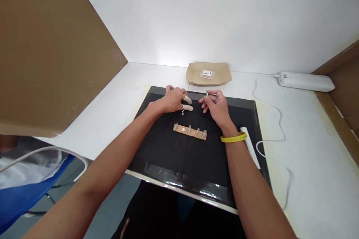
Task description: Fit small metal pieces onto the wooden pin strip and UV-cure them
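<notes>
My left hand is over the far part of a black mat, with pale covers on its thumb and index finger. Those two fingertips come close together around something too small to make out. Small shiny metal pieces lie just below the thumb. My right hand is curled, holding a slim rod with a whitish end; its kind is unclear. Nearer to me, a tan strip lies on the mat, bearing several greyish, tube-like pieces, a white dot and a small metal bit at its left end.
Behind the mat sits a cardboard tray with a small labelled clear box. A white bar lies by my right forearm. Farther right are a white power strip and its cable. Cardboard panels flank the table.
</notes>
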The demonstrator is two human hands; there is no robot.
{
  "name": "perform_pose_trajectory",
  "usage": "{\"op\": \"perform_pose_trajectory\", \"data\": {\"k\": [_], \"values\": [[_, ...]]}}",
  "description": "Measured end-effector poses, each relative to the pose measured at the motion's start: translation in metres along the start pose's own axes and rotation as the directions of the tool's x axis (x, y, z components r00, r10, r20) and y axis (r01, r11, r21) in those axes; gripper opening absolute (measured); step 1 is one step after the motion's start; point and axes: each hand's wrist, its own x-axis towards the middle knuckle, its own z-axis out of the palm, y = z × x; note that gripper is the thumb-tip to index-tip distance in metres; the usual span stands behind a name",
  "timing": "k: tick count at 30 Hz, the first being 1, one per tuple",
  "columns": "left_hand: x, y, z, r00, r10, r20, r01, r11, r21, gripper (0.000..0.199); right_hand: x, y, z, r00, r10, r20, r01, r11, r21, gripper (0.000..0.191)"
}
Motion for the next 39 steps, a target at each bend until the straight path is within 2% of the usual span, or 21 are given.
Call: {"op": "perform_pose_trajectory", "data": {"k": [5, 9, 13, 16, 18, 22, 24, 31, 39], "values": [[-0.005, 0.002, -0.005, 0.997, 0.002, -0.076, -0.004, 1.0, -0.03, 0.022, 0.0, 0.0, 0.0, 1.0, 0.0, 0.006, 0.0, 1.0, -0.01, 0.046], [-0.02, -0.007, -0.014, 0.981, -0.048, -0.187, 0.037, 0.997, -0.063, 0.018, 0.0, 0.0, -0.001, 1.0, -0.002, 0.008, 0.002, 1.0, -0.018, 0.046], [-0.042, -0.016, -0.012, 0.954, -0.044, -0.295, 0.06, 0.997, 0.043, 0.014, -0.001, -0.001, -0.001, 1.0, -0.007, 0.014, 0.007, 1.0, -0.026, 0.045], [-0.057, -0.016, -0.002, 0.97, -0.013, -0.244, 0.041, 0.993, 0.109, 0.014, -0.001, -0.001, -0.001, 1.0, -0.012, 0.013, 0.012, 0.999, -0.03, 0.045], [-0.064, -0.014, 0.004, 0.979, -0.011, -0.203, 0.028, 0.996, 0.079, 0.017, -0.001, -0.001, -0.001, 1.0, -0.014, 0.012, 0.015, 0.999, -0.034, 0.046], [-0.07, -0.014, 0.005, 0.969, -0.081, -0.233, 0.07, 0.996, -0.054, 0.043, -0.001, -0.001, -0.001, 1.0, -0.019, 0.014, 0.019, 0.999, -0.044, 0.048], [-0.071, -0.017, 0.002, 0.965, -0.118, -0.235, 0.101, 0.991, -0.086, 0.049, -0.001, 0.0, -0.002, 1.0, -0.019, 0.014, 0.02, 0.999, -0.047, 0.049], [-0.074, -0.029, -0.006, 0.99, -0.123, -0.066, 0.12, 0.992, -0.046, 0.028, -0.001, 0.0, -0.002, 1.0, -0.014, 0.014, 0.014, 0.999, -0.053, 0.049], [-0.074, -0.032, 0.003, 0.99, -0.078, -0.117, 0.081, 0.996, 0.025, 0.027, -0.002, 0.0, -0.001, 1.0, -0.012, 0.014, 0.012, 0.998, -0.057, 0.049]]}}
